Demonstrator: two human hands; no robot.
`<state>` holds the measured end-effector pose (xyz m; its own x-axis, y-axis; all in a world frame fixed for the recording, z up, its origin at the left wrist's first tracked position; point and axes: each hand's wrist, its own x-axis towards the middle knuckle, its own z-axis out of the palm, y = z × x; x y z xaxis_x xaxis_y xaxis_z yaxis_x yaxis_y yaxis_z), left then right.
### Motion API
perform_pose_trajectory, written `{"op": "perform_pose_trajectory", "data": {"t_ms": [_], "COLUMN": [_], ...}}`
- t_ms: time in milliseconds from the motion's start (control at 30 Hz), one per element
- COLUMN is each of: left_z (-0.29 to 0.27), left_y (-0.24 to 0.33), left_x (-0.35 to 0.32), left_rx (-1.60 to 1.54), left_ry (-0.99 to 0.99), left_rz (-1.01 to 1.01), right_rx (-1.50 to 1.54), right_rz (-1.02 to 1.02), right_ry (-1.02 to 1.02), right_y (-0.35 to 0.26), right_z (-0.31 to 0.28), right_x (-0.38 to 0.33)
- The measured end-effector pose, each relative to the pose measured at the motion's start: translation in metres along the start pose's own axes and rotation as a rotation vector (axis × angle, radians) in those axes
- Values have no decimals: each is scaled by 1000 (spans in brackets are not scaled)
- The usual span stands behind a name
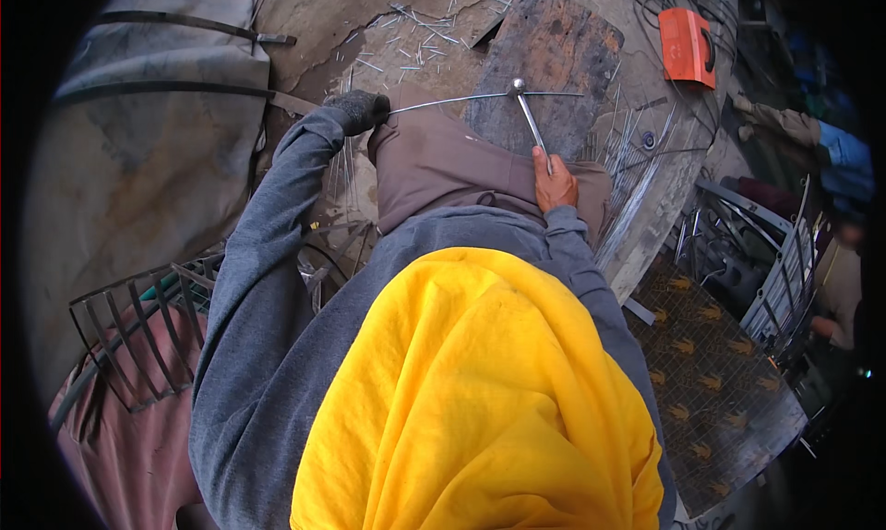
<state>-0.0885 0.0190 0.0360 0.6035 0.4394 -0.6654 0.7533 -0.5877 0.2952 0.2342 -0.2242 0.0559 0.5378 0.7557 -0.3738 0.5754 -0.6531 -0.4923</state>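
Rod (443,101) stretches left to right above a dark board (565,45), its left end gripped in a gloved left hand (360,112). At right, a bare right hand (556,186) closes around a hammer (530,122), whose head overlaps the rod; whether they touch cannot be told. Cut pieces (417,39) litter the far ground; an orange box (681,50) sits far right.
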Motion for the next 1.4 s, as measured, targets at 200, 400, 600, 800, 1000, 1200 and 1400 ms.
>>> {"op": "perform_pose_trajectory", "data": {"t_ms": [200,400,600,800,1000,1200,1400], "left_z": [37,39,26,36,6,8,47], "left_y": [-37,-37,-26,-42,-20,-22,-53], "left_x": [24,26,21,40,24,25,43], "left_rx": [-74,-114,-98,-167,-219,-222,-212], "left_ry": [129,235,284,280,-94,-63,267], "left_rz": [150,220,231,305,99,94,266], "right_rx": [119,179,220,196,20,143,45], "right_rz": [-136,-187,-231,-257,-20,-110,-6], "right_ry": [95,158,188,230,16,121,-34], "right_y": [-24,-36,-46,-25,-11,-20,-22], "right_z": [-11,-15,-20,1,4,1,5], "right_x": [-4,-6,-7,-8,-2,-5,3]}}
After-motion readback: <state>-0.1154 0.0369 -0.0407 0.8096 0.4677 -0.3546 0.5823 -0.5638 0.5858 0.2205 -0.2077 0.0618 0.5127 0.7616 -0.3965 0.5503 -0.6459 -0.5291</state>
